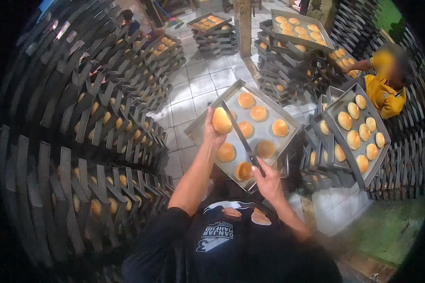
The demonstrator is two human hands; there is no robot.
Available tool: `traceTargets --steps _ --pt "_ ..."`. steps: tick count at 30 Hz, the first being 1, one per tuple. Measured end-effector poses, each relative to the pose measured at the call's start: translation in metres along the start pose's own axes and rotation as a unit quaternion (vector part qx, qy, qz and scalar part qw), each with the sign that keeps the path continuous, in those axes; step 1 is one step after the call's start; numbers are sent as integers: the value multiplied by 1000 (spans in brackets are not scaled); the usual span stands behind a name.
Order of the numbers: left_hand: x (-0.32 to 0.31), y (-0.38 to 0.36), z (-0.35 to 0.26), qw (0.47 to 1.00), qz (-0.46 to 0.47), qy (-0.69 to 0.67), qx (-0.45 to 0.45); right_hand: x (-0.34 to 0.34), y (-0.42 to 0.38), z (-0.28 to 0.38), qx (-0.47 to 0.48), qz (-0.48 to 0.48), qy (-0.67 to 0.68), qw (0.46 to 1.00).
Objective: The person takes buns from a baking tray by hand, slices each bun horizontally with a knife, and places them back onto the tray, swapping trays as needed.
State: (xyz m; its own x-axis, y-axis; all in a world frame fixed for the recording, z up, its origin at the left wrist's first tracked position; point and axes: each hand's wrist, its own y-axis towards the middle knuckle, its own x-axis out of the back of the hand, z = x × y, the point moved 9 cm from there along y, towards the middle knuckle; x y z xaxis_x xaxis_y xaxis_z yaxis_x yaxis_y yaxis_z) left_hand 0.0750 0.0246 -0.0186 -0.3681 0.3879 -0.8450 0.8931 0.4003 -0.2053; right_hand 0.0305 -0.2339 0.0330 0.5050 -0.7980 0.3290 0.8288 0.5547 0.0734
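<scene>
My left hand (213,135) holds up a round golden bun (221,121), its fingers wrapped round the side. A long knife (241,135) is in my right hand (269,183), its handle gripped in closed fingers. The blade points up and left, and its far end overlaps the bun's right edge in this view. Below both hands is a square metal tray (197,127) with several buns on it, spaced apart. One bun (244,171) lies at the near corner by my right hand, partly in shadow.
Tall stacks of dark trays (92,127) with buns line the left. More bun trays stand at right (344,101) and at the back (277,35). A person in a yellow shirt (389,96) reaches toward a tray at upper right. A post (242,28) rises from the tiled floor (200,85).
</scene>
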Motion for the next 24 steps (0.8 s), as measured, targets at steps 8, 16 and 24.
traceTargets --steps 8,16,24 --pt "8 -3 28 998 -46 28 16 0 34 15 -46 12 -21 999" --pt "2 -14 37 987 -28 150 42 -3 20 -3 -119 22 41 992" --pt "2 -3 -12 973 10 232 -10 3 5 -1 -61 57 0 997"
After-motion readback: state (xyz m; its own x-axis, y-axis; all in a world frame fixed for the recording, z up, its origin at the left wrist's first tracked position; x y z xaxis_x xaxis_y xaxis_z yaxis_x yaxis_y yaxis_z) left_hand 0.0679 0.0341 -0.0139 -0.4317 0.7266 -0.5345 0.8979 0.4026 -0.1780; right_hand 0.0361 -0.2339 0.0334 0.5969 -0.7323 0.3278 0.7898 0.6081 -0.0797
